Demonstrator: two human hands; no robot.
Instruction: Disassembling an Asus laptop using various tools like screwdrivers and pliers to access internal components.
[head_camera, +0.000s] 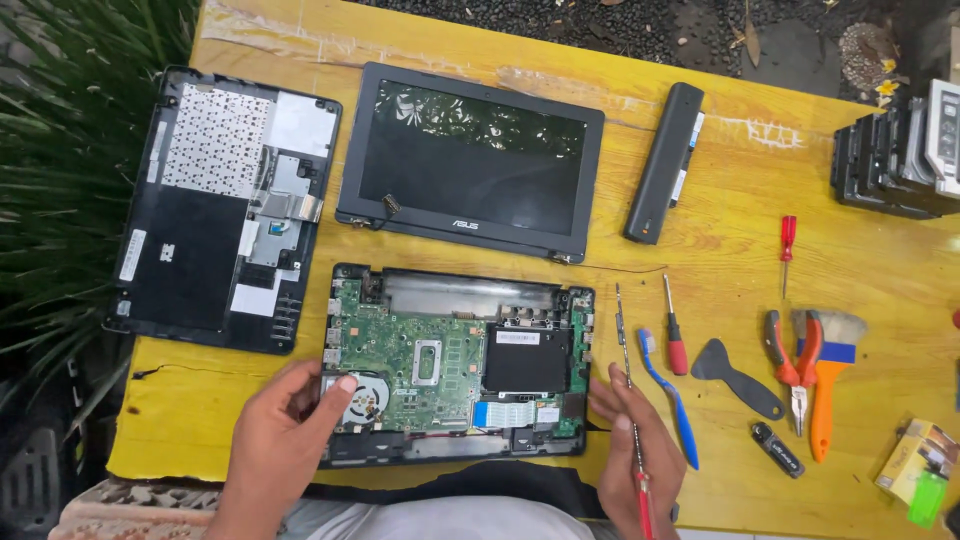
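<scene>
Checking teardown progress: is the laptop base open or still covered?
Open: the laptop base shows its bare green board and fan.

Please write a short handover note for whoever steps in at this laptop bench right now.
Left hand: resting on the cooling fan at the open laptop base.
Right hand: holding a red-handled screwdriver, tip up, beside the base.
Done: keyboard cover, screen and battery lie removed on the yellow table.
Left: green board and fan are in the base.
</scene>
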